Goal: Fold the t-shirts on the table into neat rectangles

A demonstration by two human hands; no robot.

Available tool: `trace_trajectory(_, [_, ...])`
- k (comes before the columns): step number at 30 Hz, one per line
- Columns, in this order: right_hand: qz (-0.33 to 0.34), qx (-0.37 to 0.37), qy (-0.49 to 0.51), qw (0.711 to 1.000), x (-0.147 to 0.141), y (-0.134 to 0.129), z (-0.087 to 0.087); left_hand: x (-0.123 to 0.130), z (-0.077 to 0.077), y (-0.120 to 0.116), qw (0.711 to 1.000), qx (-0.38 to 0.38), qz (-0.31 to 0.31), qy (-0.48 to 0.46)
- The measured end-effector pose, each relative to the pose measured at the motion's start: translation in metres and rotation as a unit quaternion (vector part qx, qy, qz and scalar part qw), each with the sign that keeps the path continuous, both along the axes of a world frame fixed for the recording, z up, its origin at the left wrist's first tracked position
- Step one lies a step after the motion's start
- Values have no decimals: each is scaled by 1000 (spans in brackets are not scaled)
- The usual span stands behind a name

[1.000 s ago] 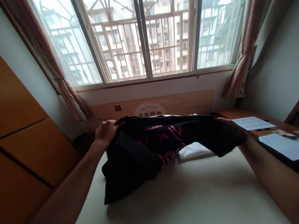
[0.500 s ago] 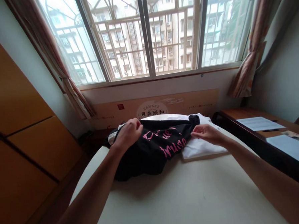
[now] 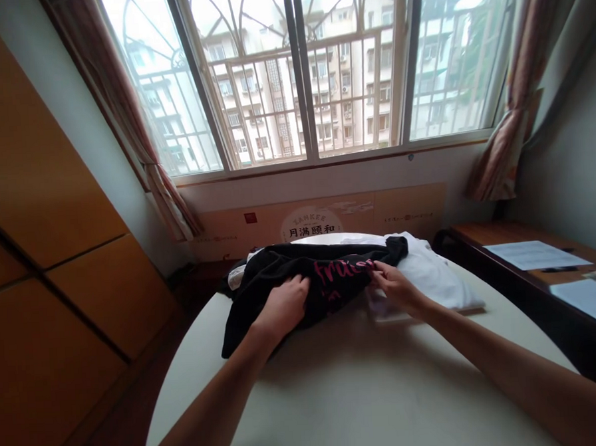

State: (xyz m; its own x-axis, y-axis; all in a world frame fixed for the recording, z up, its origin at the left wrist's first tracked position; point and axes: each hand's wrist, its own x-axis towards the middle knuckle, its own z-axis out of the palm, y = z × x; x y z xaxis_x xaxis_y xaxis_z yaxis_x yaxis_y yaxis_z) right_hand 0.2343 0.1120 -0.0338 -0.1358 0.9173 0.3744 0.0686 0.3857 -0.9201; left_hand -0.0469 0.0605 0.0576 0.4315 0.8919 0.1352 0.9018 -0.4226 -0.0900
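Observation:
A black garment with pink lettering [image 3: 340, 274] lies bunched on a round white table [image 3: 387, 391]. Its folds hide whether it is a T-shirt or something else. My left hand [image 3: 285, 306] is closed on the front of the cloth, left of the lettering. At the right end of the print, my right hand [image 3: 395, 286] pinches the fabric between thumb and fingers. Folded white clothing [image 3: 435, 279] lies just behind and to the right of my right hand. A whitish piece of cloth [image 3: 237, 277] shows at the garment's left edge.
Papers [image 3: 535, 254] and a dark pen [image 3: 559, 269] rest on a brown wooden desk [image 3: 471, 232] at the right. A wooden cabinet [image 3: 96, 293] stands at the left. Behind the table, a printed cardboard panel [image 3: 357, 213] leans below the barred window.
Both hands have come down onto the black garment and grip it. The left hand moved right and nearer; the lettering has shifted and folded. The camera view has shifted slightly.

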Motion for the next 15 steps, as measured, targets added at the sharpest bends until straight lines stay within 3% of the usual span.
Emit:
trace_trajectory(4, [-1, -98, 231, 968, 11, -12, 33, -12, 17, 5, 981, 57, 78, -169])
trace_trajectory(9, [41, -165, 332, 928, 63, -25, 72, -17, 35, 1, 911, 153, 123, -362])
trace_trajectory(12, [12, -162, 352, 922, 84, -21, 74, -23, 41, 2, 871, 138, 115, -457])
trace_trajectory(15, [-29, -114, 263, 958, 83, -16, 63, -29, 43, 5, 845, 95, 136, -509])
